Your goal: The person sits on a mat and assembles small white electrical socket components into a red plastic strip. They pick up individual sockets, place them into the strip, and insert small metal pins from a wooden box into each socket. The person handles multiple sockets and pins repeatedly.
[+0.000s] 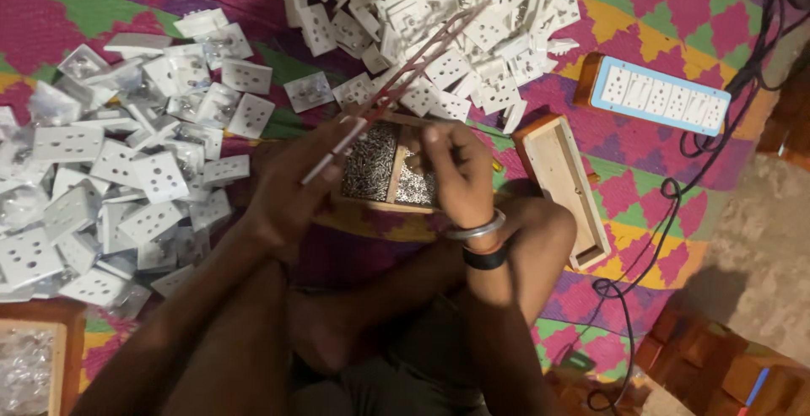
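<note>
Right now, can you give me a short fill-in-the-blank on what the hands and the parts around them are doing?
1. The left hand holds a long red ____.
2. The small wooden tray under the hands has ____ compartments of tiny metal parts.
3. The right hand wears a metal bangle and a ____ band.
4. The white plates lie in piles on a patterned ____.

Missing words: tweezers; two; black; mat

Two hands: left hand [291,188], right hand [456,171]. One long tool [396,87]. One two-compartment screw box [390,167]. One empty wooden tray [564,184]. One blue-edged switch board [658,94]. Two wrist bands [479,243]. White plates [126,171]: too many to count, in two heaps.
</note>
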